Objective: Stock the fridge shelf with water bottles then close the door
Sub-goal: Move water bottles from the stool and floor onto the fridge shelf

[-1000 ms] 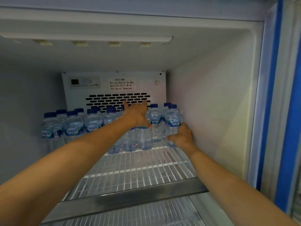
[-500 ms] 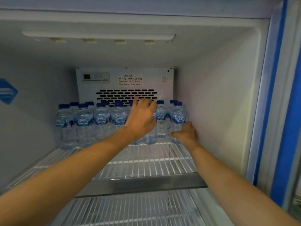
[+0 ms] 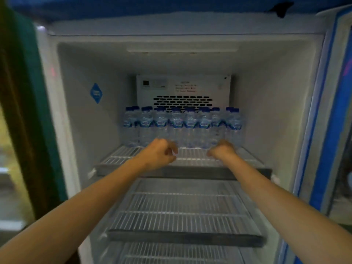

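Note:
Several clear water bottles with blue caps and blue labels stand in rows at the back of the top wire shelf of the open fridge. My left hand hovers over the shelf's front part, its fingers loosely curled, holding nothing. Over the same shelf, a little to the right, my right hand is also loosely curled and holds nothing. Both hands are in front of the bottles and apart from them. The frame is blurred.
A second wire shelf lies below, bare, with a third just under it. The vent panel sits on the back wall. A blue-edged fridge door stands open at the right. A dark green frame borders the left.
Both hands have let go of the bottles and pulled back toward the shelf's front. The view has drawn back from the fridge, showing its lower shelves and frame.

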The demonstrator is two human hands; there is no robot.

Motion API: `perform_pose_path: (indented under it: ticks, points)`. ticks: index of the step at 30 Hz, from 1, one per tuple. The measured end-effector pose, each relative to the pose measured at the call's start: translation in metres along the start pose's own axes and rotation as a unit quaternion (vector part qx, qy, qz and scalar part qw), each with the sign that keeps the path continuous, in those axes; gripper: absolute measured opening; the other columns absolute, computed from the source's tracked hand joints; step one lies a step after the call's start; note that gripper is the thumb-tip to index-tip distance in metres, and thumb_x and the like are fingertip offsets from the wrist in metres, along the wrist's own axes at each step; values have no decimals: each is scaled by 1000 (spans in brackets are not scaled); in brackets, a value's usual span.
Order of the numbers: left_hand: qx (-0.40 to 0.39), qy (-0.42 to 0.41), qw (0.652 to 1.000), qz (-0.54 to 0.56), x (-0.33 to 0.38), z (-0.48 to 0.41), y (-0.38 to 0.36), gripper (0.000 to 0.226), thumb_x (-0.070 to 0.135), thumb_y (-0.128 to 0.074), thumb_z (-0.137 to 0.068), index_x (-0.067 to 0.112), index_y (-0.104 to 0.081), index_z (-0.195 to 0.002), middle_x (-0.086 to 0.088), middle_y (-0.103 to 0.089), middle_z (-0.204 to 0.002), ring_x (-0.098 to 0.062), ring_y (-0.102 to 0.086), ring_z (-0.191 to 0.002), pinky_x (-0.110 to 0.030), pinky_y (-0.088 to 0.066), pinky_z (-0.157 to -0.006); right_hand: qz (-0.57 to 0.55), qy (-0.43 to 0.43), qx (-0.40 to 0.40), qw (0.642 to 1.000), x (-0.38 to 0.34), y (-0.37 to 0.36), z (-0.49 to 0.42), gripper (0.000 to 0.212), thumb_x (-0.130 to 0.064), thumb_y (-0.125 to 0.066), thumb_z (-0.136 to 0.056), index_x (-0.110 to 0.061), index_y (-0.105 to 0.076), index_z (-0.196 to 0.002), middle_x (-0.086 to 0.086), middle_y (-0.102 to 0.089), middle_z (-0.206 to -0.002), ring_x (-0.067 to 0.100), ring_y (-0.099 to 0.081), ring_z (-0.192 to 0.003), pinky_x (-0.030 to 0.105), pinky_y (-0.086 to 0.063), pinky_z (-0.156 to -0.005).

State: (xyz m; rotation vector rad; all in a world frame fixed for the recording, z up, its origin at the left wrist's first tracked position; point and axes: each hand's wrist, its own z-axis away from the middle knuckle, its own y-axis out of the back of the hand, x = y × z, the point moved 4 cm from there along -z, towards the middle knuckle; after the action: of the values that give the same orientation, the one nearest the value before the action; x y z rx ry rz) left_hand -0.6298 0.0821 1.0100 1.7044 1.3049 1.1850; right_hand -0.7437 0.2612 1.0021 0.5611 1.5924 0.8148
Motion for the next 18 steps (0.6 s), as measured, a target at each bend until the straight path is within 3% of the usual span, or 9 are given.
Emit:
perform_pose_path:
  ticks: [2, 3, 5, 7, 11, 15, 18]
  points:
    - [69, -2, 998, 14, -8, 45, 20, 19, 14, -62, -86, 10, -69, -104, -8, -72, -94, -21, -67, -88, -33, -53, -82, -1, 62, 24, 998, -29, -20, 38, 10, -14, -59, -89, -5, -60, -93, 20, -58, -102, 30, -61, -91, 33, -46, -73]
    - [101, 3, 995, 21, -13, 72, 30, 17, 13, -61, -86, 9, -69, -101, -7, -72, -91, -20, -67, -86, -29, -51, -80, -7, 95, 34, 995, -45, -34, 59, 7, -13, -58, -89, -6, -59, -87, 21, -57, -99, 31, -60, -90, 34, -47, -74]
    - [157, 24, 987, 35, -27, 136, 46, 13, 13, -62, -83, 11, -70, -93, -2, -70, -80, -17, -66, -76, -22, -47, -74, -32, 173, 45, 983, -77, -66, 110, 16, -16, -61, -88, -5, -64, -99, 21, -63, -108, 33, -62, -100, 36, -48, -80]
    - [179, 61, 981, 45, -45, 209, 52, 14, 18, -60, -79, 14, -69, -90, 5, -66, -71, -14, -63, -68, -24, -48, -70, -54, 238, 32, 969, -102, -108, 172, 30, -22, -63, -88, -8, -62, -115, 15, -63, -118, 31, -58, -111, 35, -47, -86]
    - [98, 198, 975, 14, -95, 364, 36, 17, 18, -62, -82, 15, -65, -99, 8, -61, -71, -18, -63, -76, -28, -49, -75, -96, 305, -62, 945, -120, -216, 294, 34, -20, -63, -87, -8, -59, -119, 12, -63, -120, 30, -53, -118, 34, -41, -95]
    - [37, 371, 927, 45, -144, 522, 0, 23, 14, -63, -81, 11, -64, -105, -1, -66, -80, -25, -64, -84, -36, -51, -82, -87, 325, -214, 917, -113, -330, 399, 47, -32, -69, -84, -11, -56, -124, 7, -61, -124, 23, -51, -121, 31, -39, -97]
    - [1, 459, 886, 62, -160, 627, -29, 22, 9, -60, -83, 7, -65, -105, -1, -65, -91, -20, -63, -90, -23, -48, -82, -54, 337, -319, 884, -100, -407, 466, 56, -37, -70, -83, -12, -51, -129, 7, -58, -126, 23, -48, -122, 30, -39, -96]
